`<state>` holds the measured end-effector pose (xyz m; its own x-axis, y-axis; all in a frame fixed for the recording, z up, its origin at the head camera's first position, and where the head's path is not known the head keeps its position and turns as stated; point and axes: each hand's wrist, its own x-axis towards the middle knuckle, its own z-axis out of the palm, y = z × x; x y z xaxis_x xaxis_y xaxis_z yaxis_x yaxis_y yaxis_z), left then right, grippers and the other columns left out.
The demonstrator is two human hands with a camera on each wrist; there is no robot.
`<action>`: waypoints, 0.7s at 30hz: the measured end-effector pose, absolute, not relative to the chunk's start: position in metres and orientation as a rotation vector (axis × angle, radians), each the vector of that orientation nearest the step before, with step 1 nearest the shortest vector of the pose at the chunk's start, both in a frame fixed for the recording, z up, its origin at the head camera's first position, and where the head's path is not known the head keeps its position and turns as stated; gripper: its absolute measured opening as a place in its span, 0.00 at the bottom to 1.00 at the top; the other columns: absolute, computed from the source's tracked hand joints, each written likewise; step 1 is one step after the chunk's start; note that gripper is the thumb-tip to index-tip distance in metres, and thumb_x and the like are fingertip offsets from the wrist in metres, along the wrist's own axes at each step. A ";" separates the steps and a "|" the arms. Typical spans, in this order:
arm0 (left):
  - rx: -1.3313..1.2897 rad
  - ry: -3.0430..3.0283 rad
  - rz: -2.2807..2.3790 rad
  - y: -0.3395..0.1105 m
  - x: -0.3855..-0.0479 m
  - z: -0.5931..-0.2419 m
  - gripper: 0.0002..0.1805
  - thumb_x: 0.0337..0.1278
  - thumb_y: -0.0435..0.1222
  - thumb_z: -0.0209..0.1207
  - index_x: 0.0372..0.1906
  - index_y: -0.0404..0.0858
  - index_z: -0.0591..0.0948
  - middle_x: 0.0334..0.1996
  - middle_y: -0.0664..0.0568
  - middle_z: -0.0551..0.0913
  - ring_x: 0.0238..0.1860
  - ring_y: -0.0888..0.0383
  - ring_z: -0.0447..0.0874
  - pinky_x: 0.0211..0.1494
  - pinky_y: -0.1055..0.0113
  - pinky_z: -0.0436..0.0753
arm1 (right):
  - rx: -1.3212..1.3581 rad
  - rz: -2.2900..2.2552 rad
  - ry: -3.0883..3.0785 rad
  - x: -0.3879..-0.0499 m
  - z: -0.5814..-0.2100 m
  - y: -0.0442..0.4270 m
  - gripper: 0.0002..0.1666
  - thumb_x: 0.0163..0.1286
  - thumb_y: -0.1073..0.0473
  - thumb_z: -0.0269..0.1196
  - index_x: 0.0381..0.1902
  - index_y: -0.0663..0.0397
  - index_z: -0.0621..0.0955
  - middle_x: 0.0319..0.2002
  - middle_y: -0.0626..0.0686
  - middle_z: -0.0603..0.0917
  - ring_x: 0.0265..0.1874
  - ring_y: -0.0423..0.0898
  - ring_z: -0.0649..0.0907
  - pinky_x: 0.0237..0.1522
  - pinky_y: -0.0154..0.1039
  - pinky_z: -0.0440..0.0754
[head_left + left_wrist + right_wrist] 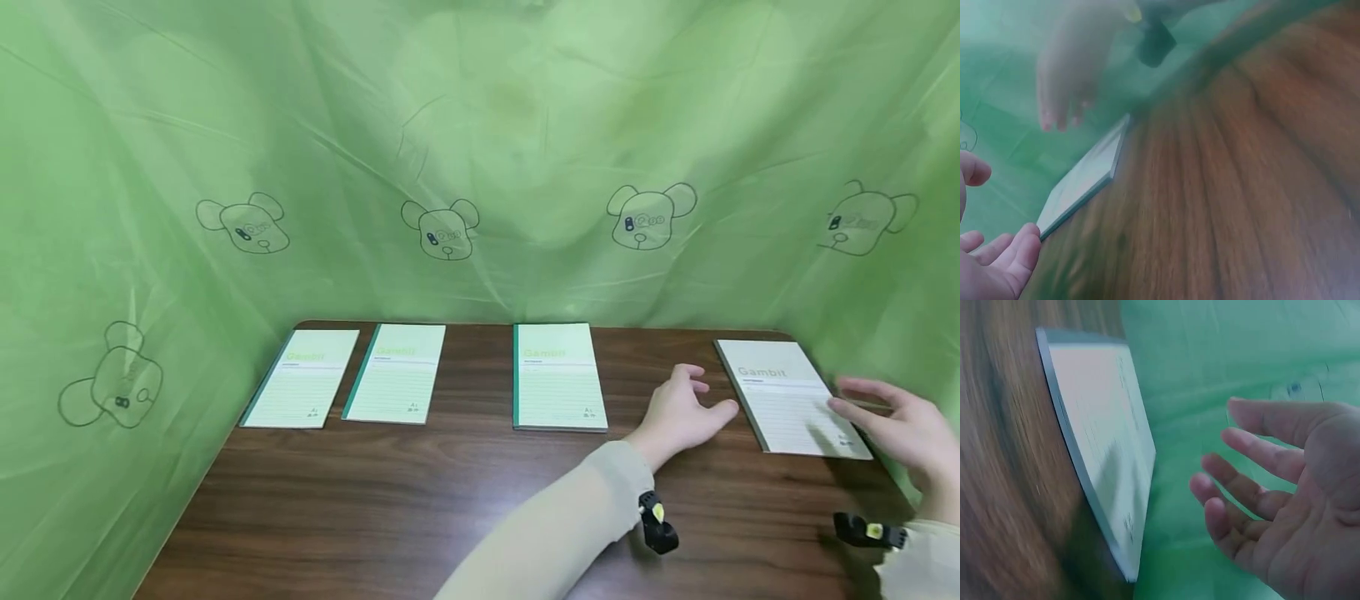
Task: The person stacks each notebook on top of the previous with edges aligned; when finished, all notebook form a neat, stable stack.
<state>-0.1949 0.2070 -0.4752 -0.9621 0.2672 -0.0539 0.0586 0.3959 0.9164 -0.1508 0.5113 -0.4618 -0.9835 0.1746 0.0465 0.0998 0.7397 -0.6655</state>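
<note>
Green sheeting (pixel 525 125) backs a brown wooden table (pixel 337 508), where the right hand (pixel 903 425) and left hand (pixel 682 421), fingers loose and grasping nothing, flank a white notebook (pixel 780 396) lying flat between them. Just left of the left hand lies a second notebook (pixel 558 379); farther left, a third notebook (pixel 397 375) and a fourth notebook (pixel 302 379).

Head view looks down; nearer wrist views share rightmost notebook (pixel 786 400).
</note>
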 end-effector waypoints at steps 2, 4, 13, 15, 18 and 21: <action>0.280 2.441 1.601 0.210 -0.193 -0.477 0.30 0.62 0.48 0.75 0.66 0.52 0.77 0.50 0.70 0.86 0.43 0.71 0.82 0.51 0.76 0.79 | -0.294 1.084 -2.810 -0.146 -0.467 0.519 0.26 0.80 0.46 0.69 0.68 0.52 0.82 0.40 0.07 0.66 0.40 0.12 0.64 0.35 0.23 0.68; 0.269 2.419 1.606 0.211 -0.192 -0.480 0.30 0.62 0.48 0.75 0.67 0.53 0.76 0.51 0.69 0.86 0.41 0.71 0.82 0.51 0.75 0.80 | -0.344 1.065 -2.835 -0.142 -0.473 0.525 0.37 0.80 0.44 0.68 0.76 0.61 0.76 0.46 0.21 0.82 0.42 0.15 0.65 0.35 0.24 0.67; 0.262 2.395 1.572 0.208 -0.194 -0.492 0.30 0.63 0.48 0.73 0.67 0.54 0.75 0.51 0.67 0.87 0.45 0.70 0.84 0.54 0.73 0.81 | -0.284 0.860 -3.072 -0.149 -0.488 0.537 0.54 0.81 0.41 0.65 0.79 0.79 0.57 0.69 0.90 0.61 0.63 0.91 0.66 0.59 0.81 0.68; 0.261 2.385 1.569 0.206 -0.195 -0.493 0.30 0.63 0.48 0.73 0.68 0.54 0.75 0.50 0.67 0.87 0.45 0.70 0.84 0.54 0.72 0.81 | -0.255 0.783 -3.117 -0.152 -0.489 0.536 0.55 0.78 0.40 0.68 0.77 0.80 0.60 0.67 0.88 0.65 0.61 0.90 0.69 0.57 0.80 0.69; 0.241 2.378 1.562 0.205 -0.195 -0.495 0.30 0.63 0.47 0.73 0.68 0.54 0.75 0.49 0.67 0.87 0.44 0.70 0.83 0.54 0.72 0.81 | -0.244 0.699 -3.153 -0.155 -0.491 0.529 0.54 0.74 0.40 0.72 0.74 0.79 0.63 0.67 0.85 0.70 0.59 0.89 0.71 0.55 0.79 0.71; 0.217 2.385 1.547 0.205 -0.197 -0.497 0.30 0.63 0.47 0.73 0.68 0.54 0.75 0.47 0.67 0.86 0.43 0.69 0.83 0.53 0.71 0.82 | -0.304 0.679 -3.164 -0.156 -0.491 0.520 0.52 0.72 0.43 0.73 0.73 0.77 0.65 0.69 0.84 0.68 0.60 0.88 0.70 0.56 0.80 0.70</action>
<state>-0.1968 0.2046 -0.4974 -0.9465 0.2806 -0.1591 -0.0308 0.4123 0.9105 -0.1564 0.5199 -0.4906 -0.9767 0.1589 -0.1443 0.2041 0.8956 -0.3953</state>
